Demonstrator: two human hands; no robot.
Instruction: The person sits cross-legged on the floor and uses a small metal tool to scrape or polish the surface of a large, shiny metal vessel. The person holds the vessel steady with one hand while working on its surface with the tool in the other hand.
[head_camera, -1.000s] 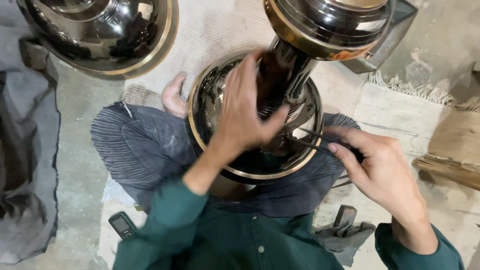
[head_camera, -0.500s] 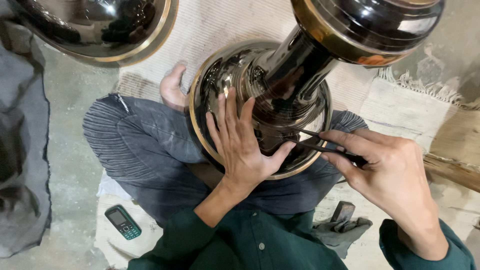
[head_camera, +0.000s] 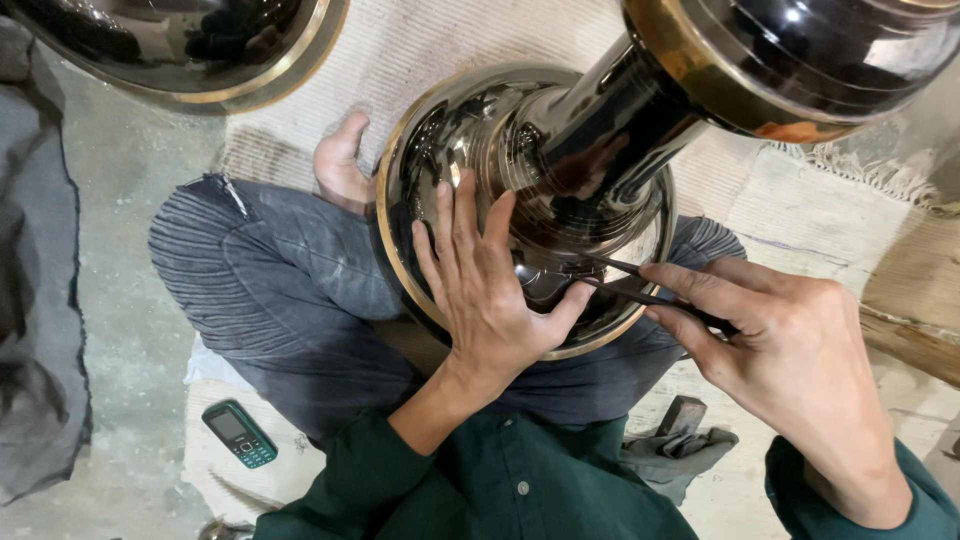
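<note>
Vessel: large polished dark metal vessel with brass-coloured rim, rested on crossed legs over pale woven mat.
Left hand: spread flat, fingers wide, pressed on vessel's domed base.
Right hand: pinched round thin dark metal tool, tip against base.
Phone: small green mobile phone, lay on floor by knee.

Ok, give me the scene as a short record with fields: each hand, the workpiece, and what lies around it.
left hand: left hand spread flat on the dome of the vessel base, fingers splayed, thumb near the tool tip
right hand: right hand in a pinch grip on a thin dark engraving tool, tip on the metal
workpiece: dark polished metal vessel base with brass rim, resting on the lap, neck rising to a wide upper bowl
nearby: second dark metal bowl upper left; green mobile phone on the floor; grey cloth by the knee
</note>
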